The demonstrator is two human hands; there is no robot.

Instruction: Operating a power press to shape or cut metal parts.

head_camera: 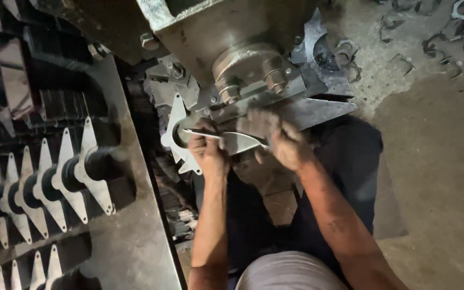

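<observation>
We pinched a flat metal blank between both hands: our left hand closed on its left end, our right hand closed on its right. Directly above our grip stood the press head; a stamped plate lay just left.

1. Hands: 2, left hand & right hand.
2. Flat metal blank held betw. both hands: 1.
3. Press machine: 1.
4. Pointed plates on upper rod at left: approx. 6 visible; more on the lower row, partly cut off.
5. Curved scrap offcuts on floor, top right: several, too small and too tangled to count exactly.
</observation>
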